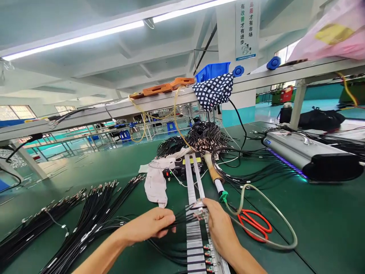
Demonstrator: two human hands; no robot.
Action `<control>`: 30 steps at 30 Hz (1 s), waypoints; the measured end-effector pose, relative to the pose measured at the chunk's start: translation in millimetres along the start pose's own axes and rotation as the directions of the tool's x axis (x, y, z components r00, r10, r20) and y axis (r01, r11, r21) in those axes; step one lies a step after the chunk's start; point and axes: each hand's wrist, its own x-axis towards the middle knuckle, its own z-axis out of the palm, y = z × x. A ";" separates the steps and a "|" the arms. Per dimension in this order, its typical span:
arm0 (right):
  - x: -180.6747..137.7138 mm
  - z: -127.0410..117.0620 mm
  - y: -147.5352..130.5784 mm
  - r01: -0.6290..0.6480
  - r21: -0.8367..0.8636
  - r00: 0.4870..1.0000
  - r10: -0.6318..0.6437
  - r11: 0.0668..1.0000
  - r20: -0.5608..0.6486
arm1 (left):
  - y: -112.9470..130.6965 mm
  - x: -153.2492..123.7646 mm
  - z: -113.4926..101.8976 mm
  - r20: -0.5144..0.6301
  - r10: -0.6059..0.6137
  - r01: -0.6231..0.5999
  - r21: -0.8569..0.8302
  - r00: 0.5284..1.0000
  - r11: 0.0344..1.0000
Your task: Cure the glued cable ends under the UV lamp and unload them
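Observation:
My left hand [155, 224] is closed round several thin black cables [181, 217] whose ends point right, across a slotted metal rail fixture [194, 236]. On the fixture's right side, my right hand [218, 224] is closed with its fingertips at the metal-tipped cable ends [200, 214]; the fingers are partly hidden, so their exact grip is hard to see. Nearer to me, several connectors [210, 258] sit in a row along the rail with their cables running left. Long bundles of black cables [94, 213] lie to the left of my left hand.
Right of the fixture lie red-handled scissors [255, 226] and a soldering-iron-like tool [219, 186] with a looping grey cord. Behind are a white cloth [156, 184], a black control box [178, 173] and a cable heap [203, 139]. A silver lamp housing [302, 148] glows purple underneath.

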 end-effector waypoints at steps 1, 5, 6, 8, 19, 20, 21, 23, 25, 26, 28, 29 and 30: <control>-0.4 -0.3 -0.1 -0.004 0.003 1.000 0.004 1.000 -0.005 | 0.7 -3.4 4.5 0.014 0.007 -0.007 -0.003 1.000 1.000; -1.5 -0.3 -0.7 -0.005 0.005 1.000 0.005 1.000 -0.021 | -2.1 -8.0 28.8 -0.091 -0.009 0.024 0.167 0.996 0.986; -1.5 0.2 -0.3 -0.003 0.003 1.000 0.003 1.000 -0.021 | -2.5 -7.2 33.1 -0.103 -0.012 0.036 0.228 0.995 0.973; -1.4 1.7 1.7 -0.007 -0.008 1.000 0.007 1.000 -0.022 | -1.4 -4.6 37.1 -0.075 -0.016 0.038 0.305 0.997 0.952; -1.1 5.0 6.2 -0.004 -0.028 0.999 0.003 1.000 -0.040 | 19.4 6.7 24.1 0.154 -0.160 0.111 0.287 0.975 0.951; -0.9 5.0 5.8 -0.003 -0.028 0.999 0.002 1.000 -0.039 | 20.3 6.8 23.9 0.163 -0.163 0.113 0.282 0.973 0.953; -0.7 5.1 5.5 -0.002 -0.028 0.999 0.001 1.000 -0.038 | 21.2 6.1 23.9 0.167 -0.162 0.113 0.268 0.973 0.957; -0.3 5.0 4.9 -0.002 -0.027 0.999 0.001 1.000 -0.038 | 22.2 3.1 24.6 0.156 -0.154 0.118 0.218 0.976 0.969; -0.1 4.6 3.7 0.002 -0.024 0.999 -0.003 1.000 -0.044 | 21.6 -1.5 25.5 0.137 -0.154 0.129 0.178 0.979 0.976; -0.1 4.2 2.7 0.006 -0.023 0.999 -0.007 1.000 -0.047 | 20.6 -4.2 25.4 0.138 -0.157 0.133 0.170 0.978 0.976; -0.1 3.2 0.3 0.019 -0.021 0.998 -0.020 1.000 -0.053 | 18.1 -10.1 22.9 0.153 -0.150 0.125 0.161 0.977 0.979; 0.0 2.6 -1.0 0.025 -0.019 0.998 -0.026 0.999 -0.055 | 17.1 -13.4 20.6 0.166 -0.136 0.111 0.147 0.977 0.983; 0.0 2.0 -2.2 0.031 -0.017 0.998 -0.032 0.999 -0.056 | 16.4 -16.8 18.1 0.182 -0.117 0.096 0.120 0.976 0.988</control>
